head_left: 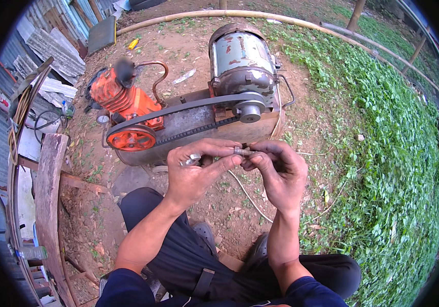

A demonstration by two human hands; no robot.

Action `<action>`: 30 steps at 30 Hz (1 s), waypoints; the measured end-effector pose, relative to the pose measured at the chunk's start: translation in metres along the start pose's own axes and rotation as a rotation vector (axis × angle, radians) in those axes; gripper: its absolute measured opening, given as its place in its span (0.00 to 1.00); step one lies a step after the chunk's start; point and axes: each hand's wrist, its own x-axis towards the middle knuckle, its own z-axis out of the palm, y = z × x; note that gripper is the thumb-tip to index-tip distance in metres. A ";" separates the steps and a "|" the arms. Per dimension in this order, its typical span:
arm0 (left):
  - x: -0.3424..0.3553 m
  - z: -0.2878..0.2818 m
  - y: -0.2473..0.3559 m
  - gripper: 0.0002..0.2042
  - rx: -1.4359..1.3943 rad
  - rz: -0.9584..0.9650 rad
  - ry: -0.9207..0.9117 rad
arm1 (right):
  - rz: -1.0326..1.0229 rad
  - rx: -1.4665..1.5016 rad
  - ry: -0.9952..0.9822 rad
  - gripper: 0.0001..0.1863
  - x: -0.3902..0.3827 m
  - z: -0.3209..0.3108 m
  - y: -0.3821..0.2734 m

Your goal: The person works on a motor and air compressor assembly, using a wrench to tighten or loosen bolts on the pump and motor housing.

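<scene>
Above my knees my two hands meet fingertip to fingertip at a small dull-metal bolt (242, 151). Thumb and forefinger of my left hand (194, 171) pinch its left end. A shiny metal piece (191, 159) also shows between the curled fingers of that hand; its full shape is hidden. My right hand (281, 171) is closed on the bolt's other end, where the fingers cover any smaller part. Just beyond my hands lies an air compressor, with an orange pump (122, 97), a worn grey motor (242, 59), a black belt (189, 109) and a brown tank (194, 134).
A weathered wooden plank (50, 204) stands at left beside corrugated sheets (56, 51). Green ground plants (388, 169) cover the right side. A bamboo pole (281, 19) crosses the back. A thin pale hose (247, 192) lies on the dirt, and a yellow object (133, 44) lies farther off.
</scene>
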 end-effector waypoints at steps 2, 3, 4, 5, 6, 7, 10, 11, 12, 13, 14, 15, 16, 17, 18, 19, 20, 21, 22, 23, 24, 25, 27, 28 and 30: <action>0.000 0.004 0.003 0.06 -0.024 0.054 0.001 | 0.047 0.022 0.017 0.06 0.000 0.003 -0.003; 0.001 0.005 0.004 0.06 -0.036 0.081 0.000 | 0.071 0.033 0.027 0.06 0.000 0.003 -0.004; 0.000 0.005 0.004 0.06 -0.018 0.085 -0.001 | 0.099 0.026 0.038 0.06 -0.001 0.004 -0.005; 0.000 0.005 0.003 0.06 0.001 0.090 -0.002 | 0.128 0.019 0.050 0.06 -0.002 0.005 -0.005; 0.000 0.005 0.001 0.06 0.021 0.095 -0.002 | 0.156 0.013 0.061 0.07 -0.002 0.006 -0.004; 0.000 0.005 0.000 0.06 0.030 0.094 0.008 | 0.168 0.011 0.061 0.07 -0.002 0.006 -0.003; 0.001 0.004 -0.003 0.06 0.053 0.088 0.040 | 0.187 0.038 0.059 0.07 -0.001 0.008 -0.004; 0.001 0.004 -0.003 0.06 0.057 0.080 0.051 | 0.185 0.068 0.060 0.07 0.000 0.009 -0.008; 0.002 0.004 -0.004 0.06 0.058 0.066 0.062 | 0.187 0.095 0.061 0.07 0.001 0.010 -0.009; 0.003 0.004 -0.005 0.06 0.054 0.069 0.064 | 0.215 0.116 0.050 0.07 0.002 0.010 -0.009; 0.003 0.004 -0.006 0.06 0.051 0.072 0.066 | 0.243 0.136 0.039 0.07 0.002 0.010 -0.009; 0.004 0.005 -0.006 0.06 0.047 0.078 0.067 | 0.268 0.155 0.029 0.06 0.003 0.009 -0.010; 0.004 0.005 -0.005 0.06 0.042 0.080 0.056 | 0.211 0.080 0.010 0.07 0.003 0.007 -0.008; 0.004 0.005 -0.005 0.06 0.038 0.083 0.045 | 0.153 0.006 -0.010 0.08 0.004 0.004 -0.003; 0.004 0.006 -0.004 0.06 0.034 0.085 0.033 | 0.096 -0.067 -0.028 0.09 0.004 0.002 0.001; 0.003 0.006 -0.003 0.06 0.073 0.099 0.017 | 0.072 -0.151 -0.056 0.11 0.004 -0.002 0.003; 0.003 0.006 -0.002 0.06 0.112 0.113 0.002 | 0.048 -0.234 -0.084 0.14 0.005 -0.005 0.005; 0.002 0.005 -0.001 0.05 0.153 0.124 -0.013 | 0.026 -0.316 -0.113 0.16 0.005 -0.007 0.008; 0.002 0.004 0.001 0.05 0.174 0.149 -0.030 | 0.122 -0.247 -0.125 0.18 0.004 -0.007 0.011; 0.002 0.004 0.004 0.05 0.195 0.173 -0.047 | 0.217 -0.178 -0.138 0.19 0.003 -0.007 0.014; 0.003 0.005 0.005 0.05 0.209 0.200 -0.066 | 0.310 -0.116 -0.146 0.21 0.002 -0.009 0.016; 0.004 0.006 0.004 0.05 0.198 0.175 -0.052 | 0.298 -0.124 -0.191 0.23 0.002 -0.014 0.019; 0.003 0.006 0.001 0.05 0.188 0.123 -0.020 | 0.196 -0.023 -0.142 0.19 0.005 -0.007 0.020; 0.003 0.004 -0.001 0.05 0.158 0.124 0.004 | 0.146 0.032 -0.121 0.18 0.007 0.000 0.017; 0.003 0.003 -0.006 0.05 0.094 0.128 0.051 | 0.228 0.032 -0.051 0.11 0.006 0.006 0.007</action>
